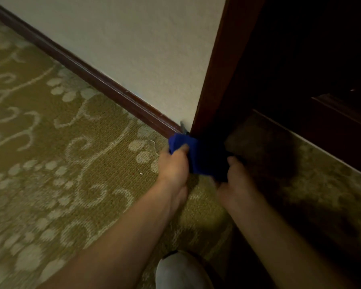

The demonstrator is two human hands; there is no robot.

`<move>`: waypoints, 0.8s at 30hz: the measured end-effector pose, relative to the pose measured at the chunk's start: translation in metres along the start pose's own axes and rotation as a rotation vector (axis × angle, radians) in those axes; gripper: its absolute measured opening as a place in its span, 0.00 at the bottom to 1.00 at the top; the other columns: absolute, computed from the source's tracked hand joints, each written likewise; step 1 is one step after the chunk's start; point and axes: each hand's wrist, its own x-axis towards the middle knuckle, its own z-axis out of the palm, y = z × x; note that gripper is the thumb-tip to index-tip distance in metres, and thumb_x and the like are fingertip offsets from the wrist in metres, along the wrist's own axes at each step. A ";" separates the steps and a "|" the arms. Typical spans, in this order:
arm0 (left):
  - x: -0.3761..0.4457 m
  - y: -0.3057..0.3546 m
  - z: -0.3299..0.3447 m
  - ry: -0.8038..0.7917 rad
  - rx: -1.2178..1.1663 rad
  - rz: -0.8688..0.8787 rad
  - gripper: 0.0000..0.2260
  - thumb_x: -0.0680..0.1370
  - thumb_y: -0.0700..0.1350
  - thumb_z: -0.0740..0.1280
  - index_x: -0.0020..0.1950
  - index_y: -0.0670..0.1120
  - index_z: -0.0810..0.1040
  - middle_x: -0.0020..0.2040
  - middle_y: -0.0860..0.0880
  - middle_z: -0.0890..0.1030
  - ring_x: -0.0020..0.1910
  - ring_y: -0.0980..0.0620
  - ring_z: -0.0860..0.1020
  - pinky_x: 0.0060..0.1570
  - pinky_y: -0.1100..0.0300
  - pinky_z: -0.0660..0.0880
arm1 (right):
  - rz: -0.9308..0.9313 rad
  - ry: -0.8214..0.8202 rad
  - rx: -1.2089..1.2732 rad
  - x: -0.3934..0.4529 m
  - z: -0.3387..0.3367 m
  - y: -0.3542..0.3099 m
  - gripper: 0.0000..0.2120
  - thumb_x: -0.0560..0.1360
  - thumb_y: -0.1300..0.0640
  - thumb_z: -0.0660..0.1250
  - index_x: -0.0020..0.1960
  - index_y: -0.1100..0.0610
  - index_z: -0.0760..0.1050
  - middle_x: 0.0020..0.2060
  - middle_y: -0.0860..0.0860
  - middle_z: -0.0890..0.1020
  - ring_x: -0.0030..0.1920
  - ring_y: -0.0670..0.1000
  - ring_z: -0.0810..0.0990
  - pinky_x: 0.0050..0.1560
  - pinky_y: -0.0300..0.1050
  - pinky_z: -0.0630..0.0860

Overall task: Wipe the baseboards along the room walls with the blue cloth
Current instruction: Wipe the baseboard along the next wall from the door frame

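The blue cloth [198, 155] is bunched low against the foot of a dark wooden door frame [213, 80], where the dark brown baseboard [88, 74] ends. My left hand [173, 165] grips the cloth's left side, fingers curled over it. My right hand [236, 180] holds the cloth's right side, which lies in shadow. The baseboard runs from the frame away to the upper left along a cream wall [133, 38].
Olive carpet [50, 142] with a pale floral pattern covers the floor. Right of the frame is a dark opening with another dark baseboard [313, 142] along its far side. A white shoe tip [179, 272] shows at the bottom.
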 end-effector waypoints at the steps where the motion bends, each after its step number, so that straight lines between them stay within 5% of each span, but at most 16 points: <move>1: 0.006 -0.006 -0.010 0.030 0.012 -0.031 0.14 0.81 0.37 0.62 0.66 0.39 0.75 0.58 0.38 0.83 0.55 0.40 0.83 0.57 0.44 0.80 | 0.038 0.029 -0.023 0.005 -0.004 0.008 0.20 0.82 0.56 0.59 0.74 0.56 0.67 0.69 0.57 0.74 0.58 0.54 0.78 0.48 0.45 0.75; 4: 0.014 -0.010 -0.041 0.132 0.026 -0.062 0.12 0.80 0.38 0.64 0.64 0.38 0.76 0.56 0.39 0.83 0.52 0.43 0.83 0.48 0.50 0.81 | 0.095 0.009 -0.084 0.011 -0.009 0.026 0.20 0.81 0.61 0.60 0.73 0.62 0.67 0.71 0.60 0.72 0.69 0.60 0.73 0.53 0.49 0.75; 9: 0.018 0.012 -0.073 0.311 0.061 0.132 0.04 0.78 0.44 0.68 0.48 0.44 0.77 0.44 0.46 0.81 0.42 0.48 0.80 0.41 0.54 0.76 | 0.145 -0.136 -0.076 -0.007 0.016 0.042 0.20 0.81 0.55 0.63 0.72 0.56 0.71 0.66 0.57 0.78 0.62 0.56 0.79 0.53 0.48 0.77; 16: 0.023 0.071 -0.071 0.235 0.328 0.037 0.11 0.78 0.47 0.68 0.54 0.41 0.78 0.45 0.43 0.83 0.39 0.47 0.81 0.35 0.55 0.76 | 0.160 -0.073 0.033 -0.003 0.043 0.054 0.23 0.77 0.54 0.68 0.71 0.53 0.70 0.62 0.57 0.79 0.57 0.55 0.81 0.51 0.48 0.80; 21: 0.037 0.074 -0.089 0.232 0.484 0.005 0.08 0.77 0.51 0.70 0.47 0.46 0.77 0.47 0.43 0.83 0.42 0.47 0.81 0.41 0.55 0.78 | 0.120 -0.045 -0.024 0.003 0.053 0.070 0.23 0.79 0.54 0.66 0.73 0.51 0.68 0.65 0.54 0.77 0.56 0.53 0.81 0.50 0.47 0.80; 24: 0.067 0.054 -0.091 0.211 0.443 -0.007 0.15 0.76 0.51 0.71 0.56 0.44 0.78 0.52 0.43 0.83 0.48 0.45 0.82 0.50 0.50 0.81 | 0.086 0.031 -0.045 0.019 0.046 0.084 0.25 0.79 0.55 0.65 0.75 0.51 0.66 0.67 0.54 0.74 0.57 0.53 0.79 0.41 0.43 0.80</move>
